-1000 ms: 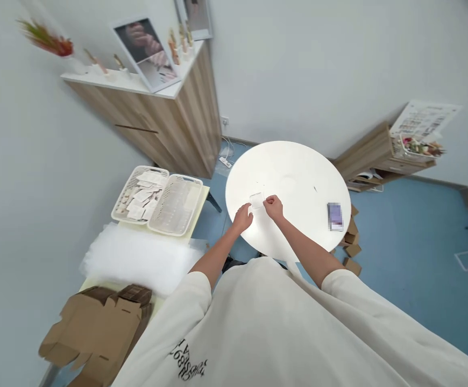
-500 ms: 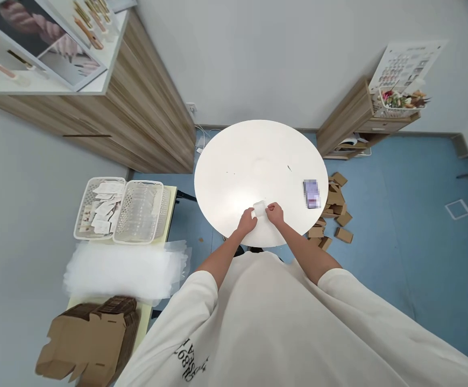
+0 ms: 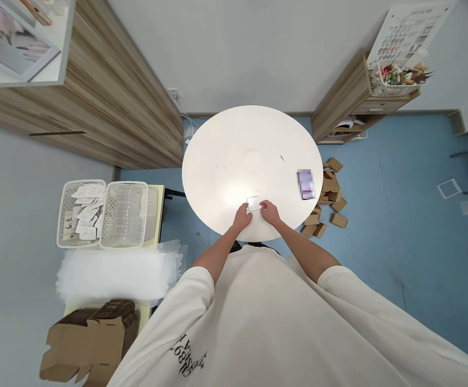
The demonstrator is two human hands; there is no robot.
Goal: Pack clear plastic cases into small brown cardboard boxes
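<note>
A small, see-through plastic box (image 3: 254, 202) with rounded corners is at the near part of the round white table (image 3: 234, 140). My left hand (image 3: 242, 216) grips it at its left side, fingers closed on the edge. At the opposite side, the fingers of my right hand (image 3: 269, 212) pinch its right edge. Whether the box rests on the tabletop or is slightly lifted, I cannot tell. Further right on the table lies a purple, blurred-out rectangular item (image 3: 306, 184), apart from both hands.
On a side table at left are a white basket of paper packets (image 3: 86, 212), a basket of clear plastic cases (image 3: 124, 215), a stack of translucent bags (image 3: 115, 274) and flattened cardboard boxes (image 3: 84, 344). Small brown cartons (image 3: 331, 188) lie on the floor at right.
The small box, tilted and partly covered by my fingers before, now lies flatter with more of it showing. My left hand has shifted its grip lower. The camera view has moved slightly.
</note>
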